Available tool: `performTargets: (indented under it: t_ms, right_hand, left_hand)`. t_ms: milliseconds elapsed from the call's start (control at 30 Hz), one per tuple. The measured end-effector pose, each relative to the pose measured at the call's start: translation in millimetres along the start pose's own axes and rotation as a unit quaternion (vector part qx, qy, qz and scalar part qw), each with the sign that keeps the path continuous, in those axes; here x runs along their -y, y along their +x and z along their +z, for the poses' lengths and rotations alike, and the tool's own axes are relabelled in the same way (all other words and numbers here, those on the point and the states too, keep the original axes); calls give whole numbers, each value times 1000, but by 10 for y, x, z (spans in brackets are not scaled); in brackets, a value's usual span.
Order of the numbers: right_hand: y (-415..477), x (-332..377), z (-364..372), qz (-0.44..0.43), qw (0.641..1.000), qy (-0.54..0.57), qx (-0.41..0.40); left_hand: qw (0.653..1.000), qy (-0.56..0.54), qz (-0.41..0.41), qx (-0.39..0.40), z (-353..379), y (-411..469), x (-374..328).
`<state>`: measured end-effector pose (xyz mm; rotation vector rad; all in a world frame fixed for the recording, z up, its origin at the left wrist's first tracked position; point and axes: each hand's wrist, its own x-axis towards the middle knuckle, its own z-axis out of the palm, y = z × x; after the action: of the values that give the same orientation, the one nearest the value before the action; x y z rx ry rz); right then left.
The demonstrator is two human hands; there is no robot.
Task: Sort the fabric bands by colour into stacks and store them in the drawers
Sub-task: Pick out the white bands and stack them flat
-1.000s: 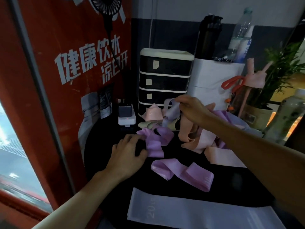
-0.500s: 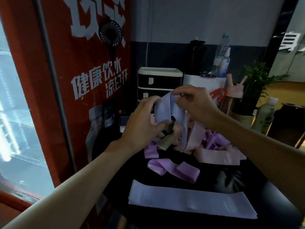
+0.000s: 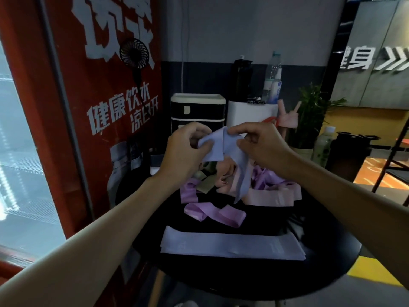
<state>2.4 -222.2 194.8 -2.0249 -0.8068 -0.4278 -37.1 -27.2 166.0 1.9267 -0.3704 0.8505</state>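
Both my hands hold one pale blue band (image 3: 218, 147) up over the round black table (image 3: 327, 260). My left hand (image 3: 183, 151) pinches its left part and my right hand (image 3: 259, 145) pinches its top right; a long end hangs down to the pile. A flat stack of pale blue bands (image 3: 230, 244) lies near the table's front. A twisted purple band (image 3: 212, 212) lies behind it. Pink bands (image 3: 272, 196), more purple ones and an olive band (image 3: 204, 185) are heaped under my hands. The black drawer unit (image 3: 197, 109) with its white top stands behind, its drawers closed.
A red vending machine (image 3: 99, 129) with a small black fan (image 3: 134, 53) walls the left side. Behind the pile stand a white box (image 3: 247, 114), a black flask, a clear bottle, a pink cup, a potted plant (image 3: 314, 114) and a green bottle (image 3: 323, 145).
My left hand left the purple band on the table and rose to take the blue band that my right hand lifted from the pile. Both hands now hold it higher.
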Motion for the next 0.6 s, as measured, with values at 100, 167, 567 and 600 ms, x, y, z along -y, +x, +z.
performTargets:
  t_ms: [100, 167, 567, 600]
  right_hand:
    - [-63, 75, -35, 10, 998, 64, 6]
    - [-79, 108, -44, 15, 995, 95, 3]
    - [-39, 284, 9, 1, 995, 57, -76]
    - [-43, 295, 13, 0, 995, 62, -79]
  left_hand:
    - [999, -35, -2, -6, -15, 27, -141]
    - [998, -62, -8, -1, -19, 50, -229]
    - [982, -146, -116, 40, -86, 34, -554]
    - [982, -148, -108, 43, -87, 22, -563]
